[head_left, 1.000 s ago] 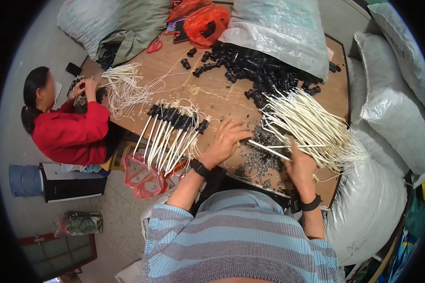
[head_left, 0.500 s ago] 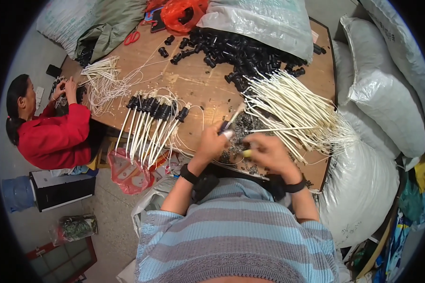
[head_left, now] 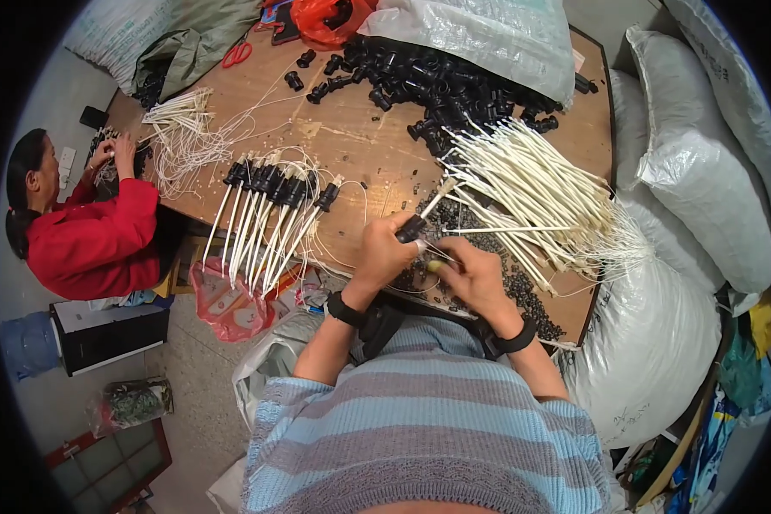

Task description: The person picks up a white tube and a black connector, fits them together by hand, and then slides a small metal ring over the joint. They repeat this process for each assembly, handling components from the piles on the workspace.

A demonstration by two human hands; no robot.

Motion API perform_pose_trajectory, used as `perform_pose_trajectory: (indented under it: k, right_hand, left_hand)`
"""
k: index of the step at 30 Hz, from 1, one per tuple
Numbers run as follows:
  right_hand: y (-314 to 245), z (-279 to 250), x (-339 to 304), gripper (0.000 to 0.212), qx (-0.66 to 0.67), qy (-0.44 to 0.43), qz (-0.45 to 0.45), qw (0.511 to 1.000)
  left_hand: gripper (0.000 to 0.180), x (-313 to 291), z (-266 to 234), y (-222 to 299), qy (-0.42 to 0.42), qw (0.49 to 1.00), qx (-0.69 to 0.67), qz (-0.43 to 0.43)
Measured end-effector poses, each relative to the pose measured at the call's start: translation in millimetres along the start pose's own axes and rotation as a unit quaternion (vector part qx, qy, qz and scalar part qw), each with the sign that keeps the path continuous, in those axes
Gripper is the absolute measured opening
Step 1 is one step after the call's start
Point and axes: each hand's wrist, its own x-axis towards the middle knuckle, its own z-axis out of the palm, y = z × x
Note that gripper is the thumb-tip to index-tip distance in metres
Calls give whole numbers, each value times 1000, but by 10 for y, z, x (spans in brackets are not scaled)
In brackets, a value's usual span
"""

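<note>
My left hand is closed around a black lamp socket, from whose far end a cream-white tube sticks out up and to the right. Thin white wires run from the near end of the socket to my right hand, whose thumb and fingers pinch them; a yellowish cover sits on one fingertip. Small dark parts lie scattered under and beside both hands. Left of my hands, several black sockets on white tubes lie in a row at the table edge.
Bundled cream-white tubes with wires lie to the right. Behind them, loose black sockets spill from a white sack. Red-handled scissors lie far left. A person in red works at the left; stuffed sacks stand at the right.
My right hand has moved left, close to my left hand, and now pinches the wires. The socket in my left hand shows more clearly. The whole view has shifted slightly.
</note>
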Motion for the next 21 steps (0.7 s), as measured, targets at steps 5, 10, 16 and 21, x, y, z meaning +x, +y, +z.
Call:
perform_pose_trajectory:
  k: [5, 10, 16, 21]
  right_hand:
    - [45, -13, 7, 13, -132, 52, -21, 990]
    - [74, 24, 60, 13, -91, 99, -7, 991]
    - [75, 17, 50, 15, -101, 83, 8, 991]
    - [119, 37, 34, 17, -70, 34, 14, 997]
  left_hand:
    - [29, -51, -36, 91, -47, 989, 128, 50]
    - [45, -97, -85, 44, -28, 933, 303, 191]
    - [43, -115, -48, 37, -40, 931, 302, 203]
    - [41, -129, -2, 38, -62, 929, 300, 207]
